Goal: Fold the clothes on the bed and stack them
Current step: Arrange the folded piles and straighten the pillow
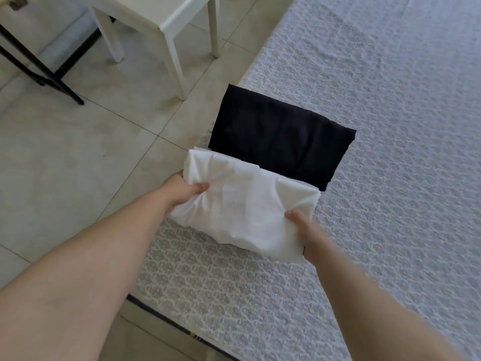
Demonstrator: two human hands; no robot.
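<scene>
On the bed [364, 126] edge, left to right: left hand [186, 190] is pinching the white garment [242, 204] at its left side; right hand [302, 225] is gripping its right side. White garment, folded, is overlapping the near part of the folded black garment [281, 134]. Stacking appears nearly done; no unfolded clothes are showing.

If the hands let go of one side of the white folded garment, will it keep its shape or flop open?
The white garment probably flops: it bunches where the left hand and right hand grip it. It looks light, thin cloth. It would likely drape over the black garment beneath.
</scene>
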